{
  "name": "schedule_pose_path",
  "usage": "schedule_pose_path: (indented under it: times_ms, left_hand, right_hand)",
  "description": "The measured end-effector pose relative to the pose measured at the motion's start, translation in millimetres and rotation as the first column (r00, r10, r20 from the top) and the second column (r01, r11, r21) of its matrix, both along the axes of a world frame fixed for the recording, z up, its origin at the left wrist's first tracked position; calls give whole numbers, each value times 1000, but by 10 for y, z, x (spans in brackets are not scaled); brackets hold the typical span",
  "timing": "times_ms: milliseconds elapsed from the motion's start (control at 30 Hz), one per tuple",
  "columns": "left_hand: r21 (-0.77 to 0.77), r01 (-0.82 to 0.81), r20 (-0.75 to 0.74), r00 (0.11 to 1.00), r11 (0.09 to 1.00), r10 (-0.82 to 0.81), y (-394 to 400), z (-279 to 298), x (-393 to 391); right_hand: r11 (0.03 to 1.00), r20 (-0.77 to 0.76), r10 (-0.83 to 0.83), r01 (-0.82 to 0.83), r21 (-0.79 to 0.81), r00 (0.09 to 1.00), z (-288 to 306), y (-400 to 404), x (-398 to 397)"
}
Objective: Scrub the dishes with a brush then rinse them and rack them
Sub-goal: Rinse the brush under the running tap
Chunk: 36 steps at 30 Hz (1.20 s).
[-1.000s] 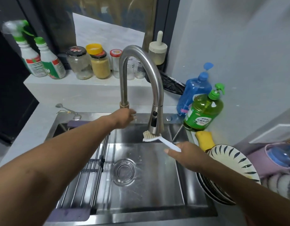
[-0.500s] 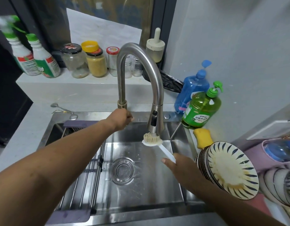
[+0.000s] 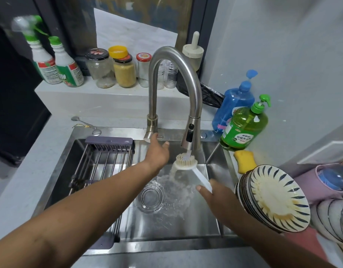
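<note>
My hands: two, the left hand [image 3: 157,151] at the tap handle, the right hand [image 3: 211,194] on the brush
Dish brush [image 3: 186,161]: one
Tap [image 3: 174,89]: one
Spray bottles [image 3: 52,60]: two, with green caps
Jars on the ledge [image 3: 112,68]: three big ones I count surely, and some small clear ones behind the tap I cannot count
Pump bottles [image 3: 244,126]: two, one blue and one green
Yellow sponge [image 3: 245,159]: one
Striped plates [image 3: 273,198]: one stack, number not clear
Sink rack [image 3: 105,157]: one
</note>
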<state>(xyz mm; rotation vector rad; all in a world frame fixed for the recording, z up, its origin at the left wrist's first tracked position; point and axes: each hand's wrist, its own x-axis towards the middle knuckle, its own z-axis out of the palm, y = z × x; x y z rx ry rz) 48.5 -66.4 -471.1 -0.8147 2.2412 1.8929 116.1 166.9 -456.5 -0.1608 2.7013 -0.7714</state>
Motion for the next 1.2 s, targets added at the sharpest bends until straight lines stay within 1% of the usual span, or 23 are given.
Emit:
schedule_pose_path:
  times_ms: [33,67,167,233,300,433,467,533,600,667,733,800,900,1033,1100,1200]
  left_hand:
    - [33,-26,5,1000,999,26,21,45,38]
    - [98,-42,32,999,994,39,53,102,75]
    - [357,-48,188,982,933,-22,169,217,172]
    - [452,-53,217,975,890,-52,239,230,198]
    - [505,-47,219,973,862,-75,298,229,194]
    - [528,-66,258,962,847,-86,356,206,223]
    - [540,-83,260,963,838,-72,346,201,225]
    - [590,-138,268,963,796,-31,313,202,216]
    - [631,-155,258,966,760,-17,281,202,193]
    - [619,-122,251,967,776,-49,305,212,198]
    - [597,-95,257,963,797,-78,365,203,216]
    - [586,-110,267,962,803,-63,403,185,224]
    - [594,-157,268,963,789,-11,383,169,194]
    - [589,-123,262,964,799,-45,390,177,193]
    - [583,-127,270,962,802,-44,398,171,197]
    - [588,-160,281,960,793,-15,364,175,201]
  right_hand:
    - [1000,-8,-25,25,-8,1000,-5,1,-8]
    - [999,-9,-38,38,-13,999,-12,9,-17]
    - [999,31,0,2,-32,1000,-28,8,23]
    - [999,32,-22,23,-25,999,-38,-18,48]
    - [998,39,-62,63,-10,997,-33,-12,43]
    - [999,139,-14,19,-37,990,34,-40,108]
    - [999,144,-5,10,-36,990,57,-80,112]
    - [999,144,-23,30,-43,989,96,-136,85]
    - [996,157,-47,58,-69,986,119,-127,40]
    - [993,204,-48,69,-93,978,109,-67,32]
    - [980,306,-57,111,-163,950,83,-41,60]
    - [960,404,-70,173,-222,912,68,-70,59]
    - [943,447,-91,221,-247,890,76,-95,9]
    - [924,539,-128,297,-239,832,160,-66,7]
    - [930,567,-108,285,-233,817,212,-75,13]
    - [947,542,-68,225,-228,838,247,-103,-20]
